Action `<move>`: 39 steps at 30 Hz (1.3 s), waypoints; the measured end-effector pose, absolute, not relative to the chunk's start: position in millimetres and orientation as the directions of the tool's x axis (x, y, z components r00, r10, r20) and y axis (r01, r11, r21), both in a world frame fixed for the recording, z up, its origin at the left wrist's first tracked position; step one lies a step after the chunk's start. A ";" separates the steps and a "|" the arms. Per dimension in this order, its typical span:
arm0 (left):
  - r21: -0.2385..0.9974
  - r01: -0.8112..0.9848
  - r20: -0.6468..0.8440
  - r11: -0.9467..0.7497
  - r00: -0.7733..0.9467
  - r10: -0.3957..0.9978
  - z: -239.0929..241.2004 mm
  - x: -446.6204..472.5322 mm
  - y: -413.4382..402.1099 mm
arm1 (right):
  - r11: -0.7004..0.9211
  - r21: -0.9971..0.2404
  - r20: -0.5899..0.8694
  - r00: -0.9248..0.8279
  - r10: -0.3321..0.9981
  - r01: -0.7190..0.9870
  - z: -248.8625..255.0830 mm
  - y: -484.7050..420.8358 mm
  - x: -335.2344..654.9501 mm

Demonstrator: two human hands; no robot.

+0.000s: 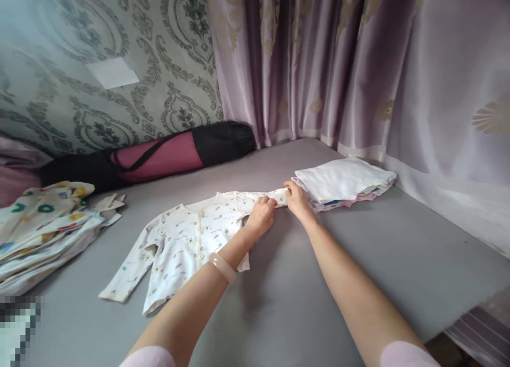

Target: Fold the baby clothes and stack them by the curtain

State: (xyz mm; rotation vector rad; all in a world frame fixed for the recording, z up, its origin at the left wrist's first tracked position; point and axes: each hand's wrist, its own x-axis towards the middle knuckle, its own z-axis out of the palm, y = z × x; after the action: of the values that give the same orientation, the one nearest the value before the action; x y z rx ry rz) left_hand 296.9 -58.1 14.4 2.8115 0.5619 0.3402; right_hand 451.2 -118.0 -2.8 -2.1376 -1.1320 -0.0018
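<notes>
A small white long-sleeved shirt (183, 245) with a scattered print and a buttoned front lies spread on the grey surface. Its right-hand sleeve stretches out toward the folded stack. My left hand (262, 215), with a pale bangle on the wrist, is closed on the middle of that sleeve. At the cuff end, my right hand (297, 198) pinches the same sleeve. The other sleeve lies slanting toward the lower left, untouched. My left forearm covers part of the shirt's lower hem.
Just beyond my right hand sits a stack of folded clothes (345, 178), white on top. A loose pile of patterned clothes (43, 229) lies at the left. Along the wall rests a long black and maroon bag (159, 157). Purple curtains (319, 64) hang behind the grey surface (378, 261).
</notes>
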 end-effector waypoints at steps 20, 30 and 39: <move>0.152 0.601 0.160 -0.785 0.768 0.620 -8.6 221.9 13.9 | -0.387 -0.291 0.342 0.472 0.812 0.875 -7.2 -121.8 454.5; 0.202 0.610 0.143 -0.766 0.755 0.639 -0.5 226.1 7.0 | -0.323 -0.068 0.283 0.329 0.901 0.944 14.8 -111.5 421.2; 0.231 0.595 0.202 -0.770 0.745 0.636 -15.2 231.8 13.9 | -0.246 -0.063 -0.044 0.243 0.969 0.967 2.1 -85.3 364.6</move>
State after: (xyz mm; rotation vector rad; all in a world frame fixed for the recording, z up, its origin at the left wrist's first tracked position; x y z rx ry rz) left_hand 231.8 13.9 -15.2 2.7910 0.9910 0.4056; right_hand 364.6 -85.3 2.1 -2.4591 -1.9152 0.1147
